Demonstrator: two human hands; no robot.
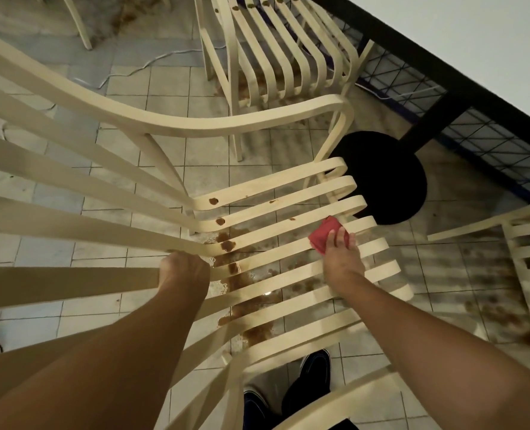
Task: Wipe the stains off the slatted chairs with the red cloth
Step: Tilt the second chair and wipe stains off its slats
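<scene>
"On the near chair (273, 183), what is the wiping status?"

"Early stage. The right hand (343, 259) presses the red cloth (322, 235) onto a seat slat near the front edge, with the fingers laid almost straight over it. The left hand (184, 270) grips a slat at the bend between seat and back. Its fingers curl round the slat and steady the chair."

"What remains?"

"Brown stains (227, 245) show on at least four slats along that bend, well left of the cloth. Two smaller spots sit on the upper slats. None is under the cloth. The far chair (230, 72) carries spots along its top end and, by their look, has not been wiped. The chair at right (490, 221) is blurred, so its condition cannot be told. Brown spills also mark the floor tiles (164, 103), which are outside the task."

"Any brands, labels or writing?"

"None readable on the chairs, the cloth or the dark shoes (316, 370)."
</scene>
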